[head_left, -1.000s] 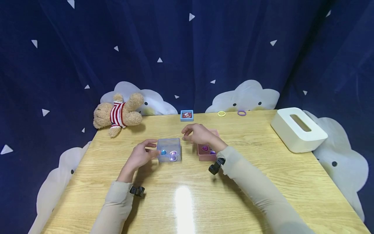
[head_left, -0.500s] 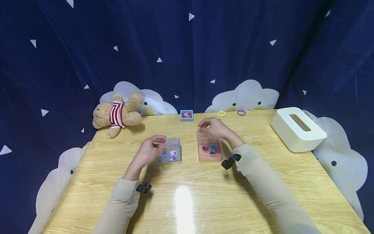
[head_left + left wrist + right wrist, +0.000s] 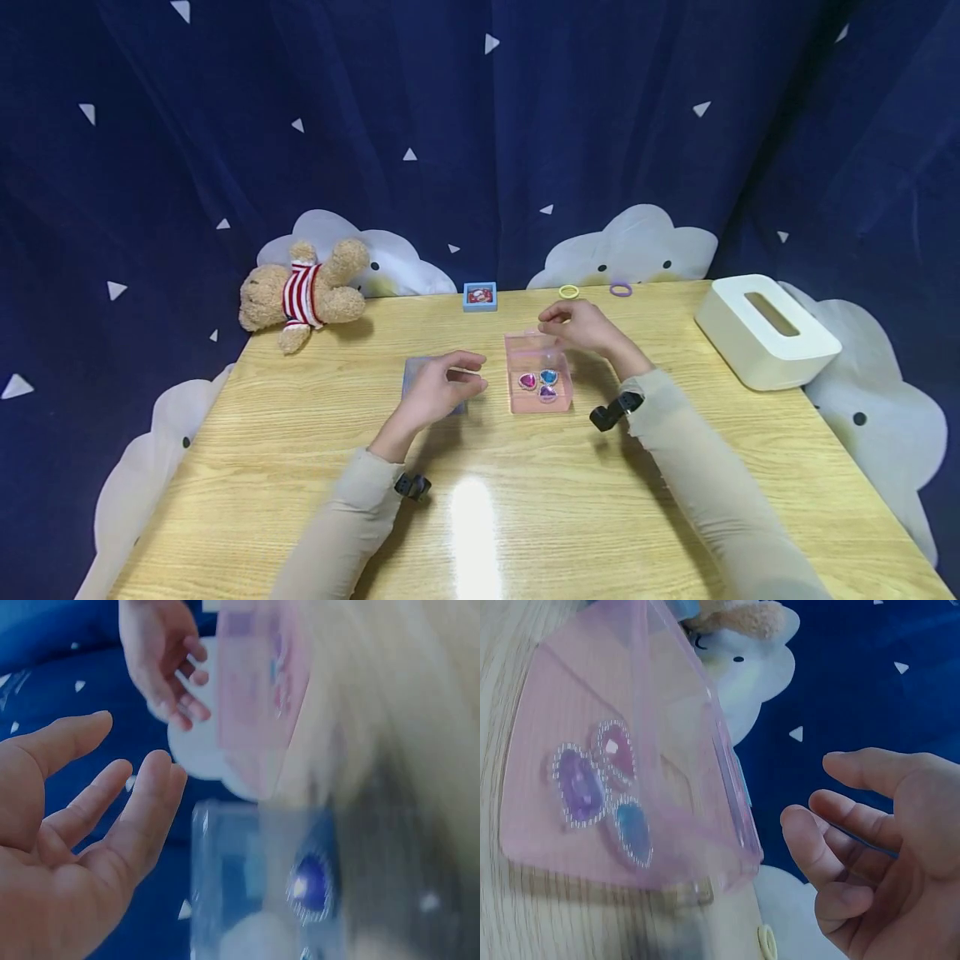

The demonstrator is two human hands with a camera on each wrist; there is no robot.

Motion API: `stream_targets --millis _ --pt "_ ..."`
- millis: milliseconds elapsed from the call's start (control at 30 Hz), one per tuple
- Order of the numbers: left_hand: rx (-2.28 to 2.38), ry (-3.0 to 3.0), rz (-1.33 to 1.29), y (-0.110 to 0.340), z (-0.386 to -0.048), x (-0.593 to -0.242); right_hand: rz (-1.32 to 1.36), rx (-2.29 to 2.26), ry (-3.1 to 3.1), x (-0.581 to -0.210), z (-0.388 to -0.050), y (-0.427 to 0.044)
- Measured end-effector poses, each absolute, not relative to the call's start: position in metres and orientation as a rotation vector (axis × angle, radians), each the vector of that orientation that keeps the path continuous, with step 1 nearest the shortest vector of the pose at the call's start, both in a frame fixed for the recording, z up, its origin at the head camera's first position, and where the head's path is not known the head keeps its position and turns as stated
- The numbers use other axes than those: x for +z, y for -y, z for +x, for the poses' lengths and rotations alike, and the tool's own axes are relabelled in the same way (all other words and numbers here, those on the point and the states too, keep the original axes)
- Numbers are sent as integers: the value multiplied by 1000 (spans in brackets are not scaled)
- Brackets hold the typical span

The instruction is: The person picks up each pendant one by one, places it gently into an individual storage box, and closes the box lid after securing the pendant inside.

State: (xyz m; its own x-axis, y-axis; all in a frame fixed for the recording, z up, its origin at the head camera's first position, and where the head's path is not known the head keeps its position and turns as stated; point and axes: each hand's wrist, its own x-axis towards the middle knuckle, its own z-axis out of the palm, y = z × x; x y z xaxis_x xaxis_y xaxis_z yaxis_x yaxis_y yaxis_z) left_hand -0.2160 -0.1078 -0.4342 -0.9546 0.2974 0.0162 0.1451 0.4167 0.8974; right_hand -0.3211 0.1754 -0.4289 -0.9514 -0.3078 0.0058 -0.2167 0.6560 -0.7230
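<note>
My left hand (image 3: 438, 387) hovers over the clear blue box (image 3: 415, 373), with fingers loosely spread and nothing held. That hand hides most of the box in the head view; a purple gem (image 3: 310, 889) shows in it in the left wrist view. To the right stands a clear pink box (image 3: 540, 405), its lid (image 3: 519, 342) seemingly raised at the back. Inside lie a pink gem (image 3: 527, 381), a blue gem (image 3: 549, 377) and a purple gem (image 3: 547, 393), all with beaded edges. Beside the raised lid, my right hand (image 3: 588, 327) has loosely bent fingers, apart from it and holding nothing.
A teddy bear (image 3: 300, 292) in a striped shirt lies at the back left. Along the back edge are a small blue frame (image 3: 480, 297), a yellow ring (image 3: 568, 292) and a purple ring (image 3: 620, 289). A white tissue box (image 3: 772, 333) stands at the right.
My right hand has moved right, from between the boxes past the pink box, uncovering its gems. My left hand has moved right from the blue box's left side to above it.
</note>
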Motion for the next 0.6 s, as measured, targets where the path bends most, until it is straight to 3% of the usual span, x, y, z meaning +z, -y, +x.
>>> stream_targets --millis 600 --pt "1466 -2541 403 60 -217 -452 -276 -1241 -2638 -460 -326 -207"
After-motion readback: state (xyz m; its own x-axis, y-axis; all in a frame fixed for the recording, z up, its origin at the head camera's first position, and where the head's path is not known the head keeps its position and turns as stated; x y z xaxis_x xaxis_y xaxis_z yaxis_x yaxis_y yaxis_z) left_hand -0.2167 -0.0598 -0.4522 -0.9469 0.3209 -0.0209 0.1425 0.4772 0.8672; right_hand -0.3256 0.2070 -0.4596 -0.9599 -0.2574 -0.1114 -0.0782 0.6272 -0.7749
